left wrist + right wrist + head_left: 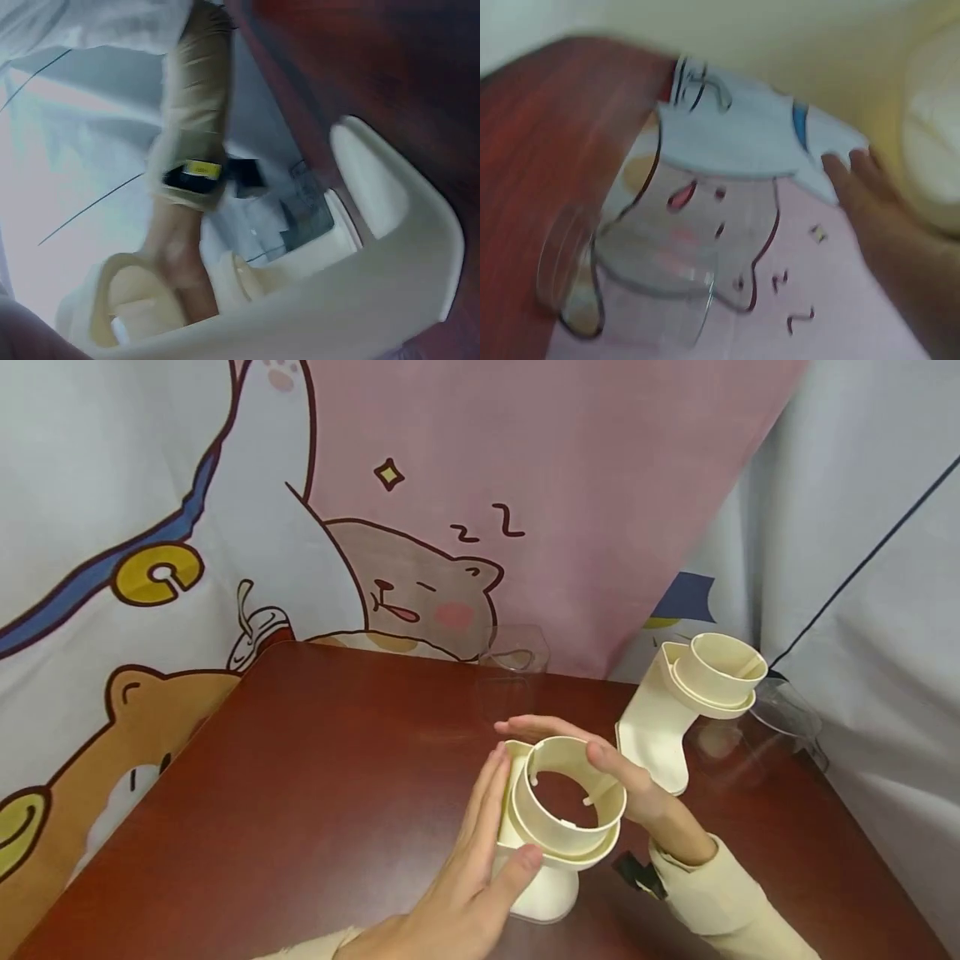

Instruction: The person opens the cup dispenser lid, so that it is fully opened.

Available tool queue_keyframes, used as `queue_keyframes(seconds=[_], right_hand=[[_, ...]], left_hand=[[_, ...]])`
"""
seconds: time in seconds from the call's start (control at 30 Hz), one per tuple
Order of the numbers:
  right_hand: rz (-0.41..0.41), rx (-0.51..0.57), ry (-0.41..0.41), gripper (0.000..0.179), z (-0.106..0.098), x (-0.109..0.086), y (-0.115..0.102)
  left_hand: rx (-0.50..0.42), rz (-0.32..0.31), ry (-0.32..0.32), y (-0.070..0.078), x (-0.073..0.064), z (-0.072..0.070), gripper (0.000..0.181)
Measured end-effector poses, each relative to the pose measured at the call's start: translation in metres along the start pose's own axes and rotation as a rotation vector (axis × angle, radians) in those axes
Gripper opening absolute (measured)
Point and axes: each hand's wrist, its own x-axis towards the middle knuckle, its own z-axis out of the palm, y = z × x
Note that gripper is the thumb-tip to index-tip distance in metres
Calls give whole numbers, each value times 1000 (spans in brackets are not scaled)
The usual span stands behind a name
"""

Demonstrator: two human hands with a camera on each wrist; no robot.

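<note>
A cream plastic stand with a round ring on top point(536, 897) is upright between both hands near the table's front. Along its left side lie the straight fingers of my left hand point(468, 868), the thumb against the front of the ring. My right hand point(630, 785) touches the ring's right side, its fingers stretched out behind. In the left wrist view the stand's body point(330, 307) runs across the bottom. The right wrist view shows the right hand point(889, 240) beside the blurred ring point(900, 150).
A second cream stand point(652, 727) is at the right. Beside it lies a clear container with a handle point(787, 718). A clear plastic vessel point(513, 672) stands at the back edge of the dark red table point(300, 793). Printed cloth point(570, 510) hangs behind.
</note>
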Motion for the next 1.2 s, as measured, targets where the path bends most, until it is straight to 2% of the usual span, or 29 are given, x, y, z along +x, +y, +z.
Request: queue_keyframes(seconds=[0.13,0.27,0.37,0.5,0.57,0.63,0.7,0.8,0.97,1.03,1.1,1.2], right_hand=[[-20,13,56,61,6,-1,-1],[15,-20,118,63,11,-3,0],[51,-119,235,65,20,-5,-1],[96,-321,426,64,44,-10,0],[111,-396,506,60,56,-11,1],[126,-421,568,58,65,-12,2],[123,-420,597,56,70,-13,3],[102,-389,605,60,70,-13,2],[79,-281,633,69,59,-9,1],[102,-253,624,68,57,-7,1],[129,-266,624,64,59,-3,-1],[147,-307,647,58,64,4,2]], left_hand=[[-29,-22,16,-3,6,10,75],[-74,-3,56,-11,12,8,71],[-74,-6,106,-19,22,1,64],[-13,16,174,-34,40,-13,56],[34,42,178,-41,46,-19,56],[72,51,168,-46,48,-22,57],[76,35,154,-47,45,-22,59],[56,-1,163,-41,33,-22,61],[-96,-163,161,-19,14,-22,59],[-176,-245,132,-10,12,-24,58],[-220,-293,105,-5,15,-25,59],[-225,-282,98,-6,26,-24,67]])
